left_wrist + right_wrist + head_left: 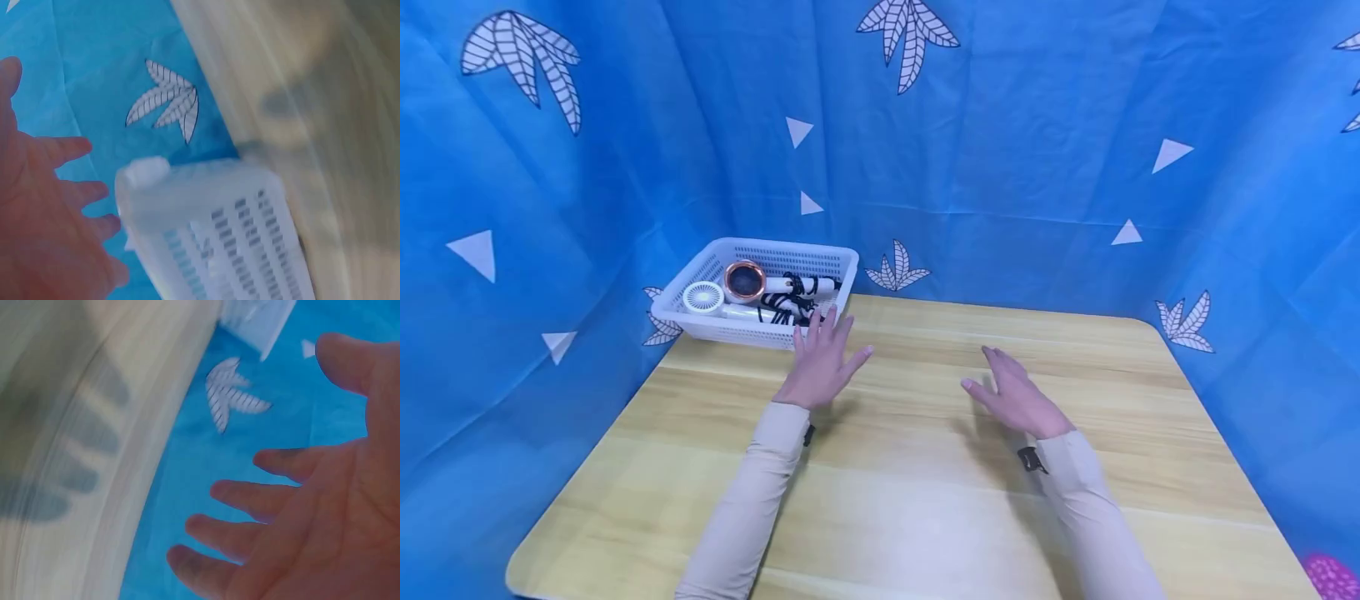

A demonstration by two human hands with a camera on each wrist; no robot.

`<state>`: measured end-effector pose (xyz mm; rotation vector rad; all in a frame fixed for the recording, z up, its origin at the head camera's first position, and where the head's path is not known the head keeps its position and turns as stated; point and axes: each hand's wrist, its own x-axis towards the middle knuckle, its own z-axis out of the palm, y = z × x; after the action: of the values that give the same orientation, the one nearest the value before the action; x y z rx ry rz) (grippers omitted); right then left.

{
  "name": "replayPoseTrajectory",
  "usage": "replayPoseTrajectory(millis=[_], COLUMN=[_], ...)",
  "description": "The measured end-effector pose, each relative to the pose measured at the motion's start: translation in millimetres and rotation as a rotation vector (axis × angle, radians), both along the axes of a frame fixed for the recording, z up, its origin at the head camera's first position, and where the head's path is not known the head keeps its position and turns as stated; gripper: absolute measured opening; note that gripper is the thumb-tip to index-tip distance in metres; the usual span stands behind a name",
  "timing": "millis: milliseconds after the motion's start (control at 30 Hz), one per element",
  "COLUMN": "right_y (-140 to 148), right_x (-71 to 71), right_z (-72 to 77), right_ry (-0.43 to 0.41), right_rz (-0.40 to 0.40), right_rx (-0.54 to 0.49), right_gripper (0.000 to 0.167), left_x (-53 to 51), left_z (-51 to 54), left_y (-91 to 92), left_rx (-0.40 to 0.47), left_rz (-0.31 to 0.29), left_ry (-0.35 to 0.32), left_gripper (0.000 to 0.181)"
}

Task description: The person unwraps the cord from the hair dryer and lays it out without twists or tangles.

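Note:
A white perforated plastic basket [752,334] stands at the back left of the table. Inside it lie a hair dryer with a copper-coloured ring [746,282], a white device with a round slotted head [703,297], and black cords wound round white handles. My left hand [817,363] is spread in front of the basket's near right corner, holding nothing; in the left wrist view the basket wall [206,206] appears just beyond the fingers. Over the right half of the table hovers my right hand [1017,397], fingers extended, with nothing in it. The right wrist view shows its palm [337,512] and separated fingers.
The light wooden table [895,500] has rounded corners. A blue curtain [1030,167] with white leaf and triangle prints hangs behind it and along both sides. At the lower right edge a pink patch [1330,577] shows.

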<state>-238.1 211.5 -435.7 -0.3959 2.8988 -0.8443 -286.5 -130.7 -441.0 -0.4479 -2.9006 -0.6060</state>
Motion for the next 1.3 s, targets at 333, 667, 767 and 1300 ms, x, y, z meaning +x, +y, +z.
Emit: replayPoseTrajectory(millis=[333,667,767,1300], right_y=[-61,-125,-143,-233], right_x=[-21.1,-57.3,-63.0,-106.6], right_z=[28.3,52.3,60.0,59.4], right_ry=[-0.061,-0.095,-0.095,-0.039], right_rz=[0.125,0.208,0.183,0.191], right_rx=[-0.148,-0.342,-0.381,-0.342], right_gripper=[0.080,0.068,0.062,0.045], left_x=[4.4,6.9,6.3,-20.1], left_z=[25.9,48.0,50.5,53.3], left_y=[-64.7,-130.7,-146.9,-199.1], left_rx=[0.115,0.328,0.434,0.788], left_rz=[0.045,0.158,0.236,0.590], left_ry=[-0.107,-0.062,-0.024,0.018], left_gripper=[0.085,0.075,0.065,0.060])
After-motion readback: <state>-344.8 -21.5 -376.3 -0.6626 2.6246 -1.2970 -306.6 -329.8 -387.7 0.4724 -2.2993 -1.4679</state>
